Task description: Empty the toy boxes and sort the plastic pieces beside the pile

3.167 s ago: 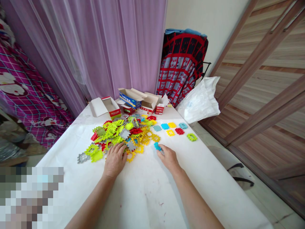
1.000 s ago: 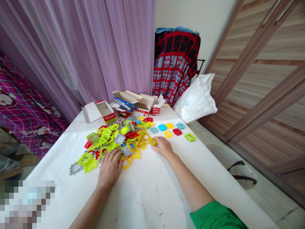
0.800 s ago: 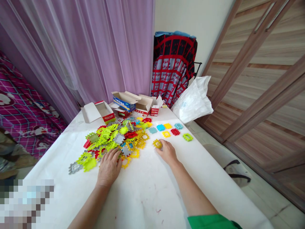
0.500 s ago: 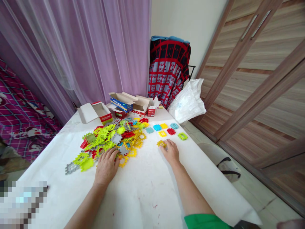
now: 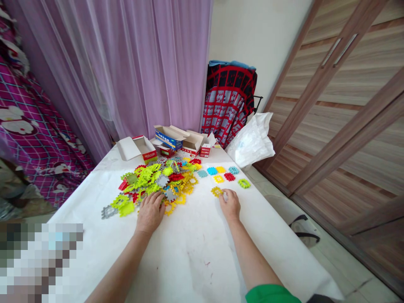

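Spread across the pile's near edge is my left hand (image 5: 151, 211), fingers apart and resting on the plastic pieces; anything beneath the fingertips is hidden. The pile (image 5: 148, 179) mixes interlocking toothed squares in lime green, yellow, grey, red and blue. My right hand (image 5: 230, 205) is by a yellow toothed square frame (image 5: 216, 191) lying on the table, its bent fingers just right of the piece and slightly apart. Beyond it lie separate pieces: a yellow frame (image 5: 218, 179), a red square (image 5: 229, 176), a blue square (image 5: 212, 171) and a green frame (image 5: 244, 183).
Opened cardboard boxes stand at the table's far end, among them a red one (image 5: 145, 149) and a blue one (image 5: 168, 136). A white plastic bag (image 5: 251, 141) is at the far right edge. A pixelated area covers the near left corner. Wooden cabinets (image 5: 344, 105) stand right.
My right hand has drawn slightly right, off the yellow frame, which now lies uncovered. My left hand stays at the pile. The whole view has shifted a little.
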`<state>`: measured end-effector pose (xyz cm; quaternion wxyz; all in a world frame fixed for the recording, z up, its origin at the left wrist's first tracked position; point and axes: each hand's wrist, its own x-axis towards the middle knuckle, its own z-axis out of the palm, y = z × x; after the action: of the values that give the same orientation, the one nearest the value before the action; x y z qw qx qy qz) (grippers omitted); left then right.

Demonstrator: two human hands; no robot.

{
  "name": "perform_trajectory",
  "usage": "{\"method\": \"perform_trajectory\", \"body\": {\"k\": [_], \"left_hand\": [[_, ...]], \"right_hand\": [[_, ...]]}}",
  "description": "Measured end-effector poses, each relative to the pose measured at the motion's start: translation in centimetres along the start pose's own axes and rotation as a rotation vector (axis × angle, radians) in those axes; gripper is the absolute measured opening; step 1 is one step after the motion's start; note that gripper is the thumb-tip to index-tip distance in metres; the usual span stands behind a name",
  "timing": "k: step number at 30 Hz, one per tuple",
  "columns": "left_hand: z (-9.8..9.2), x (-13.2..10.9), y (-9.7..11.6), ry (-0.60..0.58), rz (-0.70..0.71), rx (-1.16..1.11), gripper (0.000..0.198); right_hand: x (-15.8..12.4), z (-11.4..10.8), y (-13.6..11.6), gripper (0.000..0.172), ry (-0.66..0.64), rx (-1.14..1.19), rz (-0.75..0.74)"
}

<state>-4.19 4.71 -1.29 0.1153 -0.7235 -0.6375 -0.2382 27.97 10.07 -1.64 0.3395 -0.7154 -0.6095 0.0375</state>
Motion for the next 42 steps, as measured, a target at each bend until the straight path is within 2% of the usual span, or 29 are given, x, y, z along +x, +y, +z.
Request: {"method": "perform_trajectory", "body": {"k": [3,6,13,19,28,31,37,42], "left_hand": [[0.1,-0.1,0.0,0.027,0.002,-0.005,0.034],[0.2,-0.2,0.0,0.044,0.000,-0.015,0.034],[0.5,-0.1,-0.4,0.045,0.007,0.002,0.034],[0.6,-0.1,-0.3,0.035,0.011,0.007,0.035],[0.3,-0.1,-0.1,0.019,0.010,0.005,0.034],[0.3,-0.3,0.0,0.024,0.007,0.011,0.034],[0.2,-0.7,-0.1,0.075,0.015,-0.017,0.034],[-0.6,-1.9,0.4,0.121,0.063,-0.089,0.034]], "right_hand": [[-0.1,-0.1,-0.6,0.036,-0.066,-0.159,-0.025],[0.2,0.1,-1.0,0.034,-0.125,-0.241,-0.013],[2.3,1.8,-2.7,0.033,-0.138,-0.262,-0.056],[3.8,3.3,-4.2,0.033,-0.124,-0.237,-0.002],[2.8,3.5,-2.3,0.026,0.009,0.072,0.015],[1.6,3.5,-1.7,0.025,-0.022,0.128,-0.015],[0.0,3.3,-1.2,0.024,-0.109,0.161,-0.168],[0.0,3.0,-1.4,0.025,-0.128,0.135,-0.156]]}}
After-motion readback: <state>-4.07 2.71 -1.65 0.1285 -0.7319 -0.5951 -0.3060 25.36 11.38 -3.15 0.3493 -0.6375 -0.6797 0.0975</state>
